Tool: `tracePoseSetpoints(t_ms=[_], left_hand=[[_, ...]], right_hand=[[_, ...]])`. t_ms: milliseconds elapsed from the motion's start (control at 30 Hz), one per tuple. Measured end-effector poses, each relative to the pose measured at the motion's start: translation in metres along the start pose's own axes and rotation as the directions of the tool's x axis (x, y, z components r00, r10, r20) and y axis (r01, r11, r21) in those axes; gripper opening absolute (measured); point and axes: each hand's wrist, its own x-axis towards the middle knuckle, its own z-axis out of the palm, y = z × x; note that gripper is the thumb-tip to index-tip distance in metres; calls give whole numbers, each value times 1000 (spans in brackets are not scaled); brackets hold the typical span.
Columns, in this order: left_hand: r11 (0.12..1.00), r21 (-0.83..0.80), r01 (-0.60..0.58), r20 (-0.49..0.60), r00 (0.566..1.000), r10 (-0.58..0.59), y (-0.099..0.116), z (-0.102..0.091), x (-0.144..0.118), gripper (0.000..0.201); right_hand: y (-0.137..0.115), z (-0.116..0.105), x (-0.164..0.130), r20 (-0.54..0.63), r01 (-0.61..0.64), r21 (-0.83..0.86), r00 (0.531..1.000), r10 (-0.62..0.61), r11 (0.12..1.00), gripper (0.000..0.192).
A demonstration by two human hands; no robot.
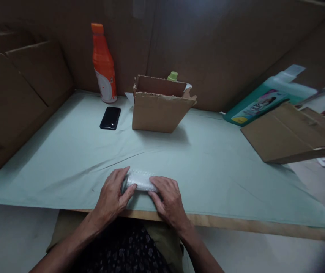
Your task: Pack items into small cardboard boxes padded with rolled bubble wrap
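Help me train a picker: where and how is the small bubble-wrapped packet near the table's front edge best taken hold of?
Probably by its two short ends, coming from left and right. The bubble-wrapped packet lies flat and lengthwise across the green cloth, and the left hand and right hand already flank it that way.

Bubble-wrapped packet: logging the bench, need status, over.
Left hand and right hand both grip the bubble-wrapped packet. Packet on green cloth near table edge. Open cardboard box and phone farther back, apart.
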Motion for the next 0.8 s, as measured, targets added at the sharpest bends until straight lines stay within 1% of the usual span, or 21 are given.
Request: tracePoseSetpoints(t_ms=[67, 133, 167, 233, 300, 367, 433, 500, 533, 567, 600, 633, 667, 700, 733, 767, 800], left_hand=[[979, -159, 131, 6, 991, -132, 2, -3, -7, 53], [903, -331, 274, 40, 960, -277, 4, -5, -13, 66], [848, -413, 331, 80, 941, -328, 6, -6, -15, 72], [731, -551, 402, 178, 913, -367, 9, -7, -16, 81], [648, -629, 430, 255, 901, -351, 13, -9, -14, 83], [621, -650, 438, 303, 899, -317, 17, -9, -12, 81], [637, -642, 426, 332, 904, -270, 21, -9, -10, 74], [670, -621, 406, 357, 908, -220, 23, -10, -5, 67], [689, -609, 392, 368, 910, -192, 22, -10, -1, 66], [709, -600, 371, 372, 914, -164, 21, -12, 6, 66], [729, -593, 342, 360, 922, -139, 18, -14, 15, 67], [749, -588, 305, 329, 936, -122, 14, -17, 27, 69], [768, -584, 263, 276, 954, -116, 10, -20, 42, 70], [787, -577, 219, 204, 971, -121, 5, -24, 60, 72], [806, -564, 180, 123, 983, -133, 0, -27, 80, 72], [824, -547, 147, 47, 988, -145, -6, -29, 102, 73], [838, -531, 121, -16, 988, -152, -11, -29, 125, 74]], right_hand=[[2, 4, 3, -61, -55, 89, 996, 60, 994, 30], [1, 5, 4, -73, -116, 196, 988, 133, 974, 27], [-1, 5, 5, -51, -148, 252, 985, 166, 956, 25], [-5, 3, 5, 30, -222, 373, 973, 228, 901, 22], [-7, -1, 6, 126, -318, 502, 947, 296, 804, 22], [-6, -7, 8, 252, -425, 626, 904, 346, 654, 33], [-4, -12, 10, 403, -518, 704, 855, 327, 486, 49], [0, -17, 13, 538, -594, 733, 805, 252, 333, 58], [2, -19, 15, 582, -624, 733, 781, 225, 272, 59], [6, -21, 18, 607, -645, 728, 764, 220, 232, 58], [12, -24, 21, 608, -654, 726, 755, 245, 213, 56], [20, -27, 25, 580, -648, 732, 754, 308, 210, 53], [30, -31, 31, 510, -621, 754, 758, 406, 214, 49], [44, -34, 39, 396, -571, 791, 752, 527, 219, 47], [60, -38, 49, 260, -502, 837, 717, 646, 220, 45], [78, -40, 61, 127, -418, 882, 656, 744, 218, 46], [98, -42, 75, 14, -330, 918, 580, 814, 220, 47]])
